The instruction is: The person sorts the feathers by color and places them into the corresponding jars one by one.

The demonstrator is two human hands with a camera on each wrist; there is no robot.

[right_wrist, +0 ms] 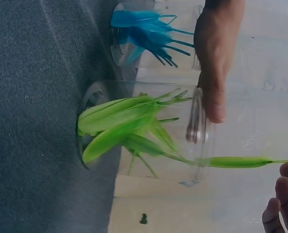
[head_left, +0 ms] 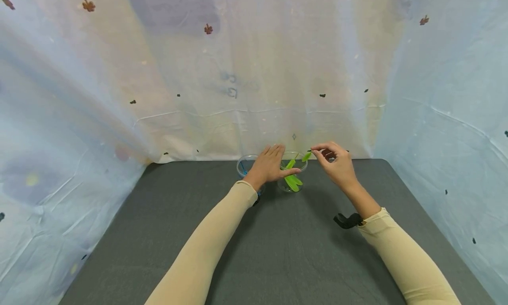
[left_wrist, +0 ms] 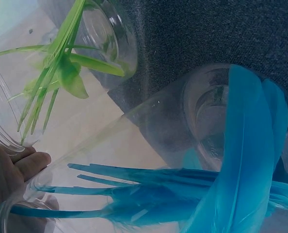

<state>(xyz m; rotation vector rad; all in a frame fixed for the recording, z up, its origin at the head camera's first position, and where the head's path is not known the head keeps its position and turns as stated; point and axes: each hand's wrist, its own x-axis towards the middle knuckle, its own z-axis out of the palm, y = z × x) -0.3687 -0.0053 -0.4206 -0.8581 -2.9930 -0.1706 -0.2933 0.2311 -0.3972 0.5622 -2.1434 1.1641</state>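
A clear jar (right_wrist: 134,86) holding green feathers (head_left: 293,181) stands upright on the dark table. My left hand (head_left: 269,165) holds this jar near its rim, thumb across the front and fingers at the left and behind. Between thumb and fingertips, my right hand (head_left: 336,163) pinches a single green feather (right_wrist: 238,162) by its quill. That feather's broad end reaches the jar's mouth on the right side. Directly left stands a second clear jar (head_left: 247,157) of blue feathers (left_wrist: 250,145), partly covered by my left hand and forearm in the head view.
The dark grey table (head_left: 278,252) ends at a pale patterned curtain (head_left: 254,67) just behind the jars. More curtain hangs along the left and right sides. Black straps (head_left: 347,221) sit at my wrists.
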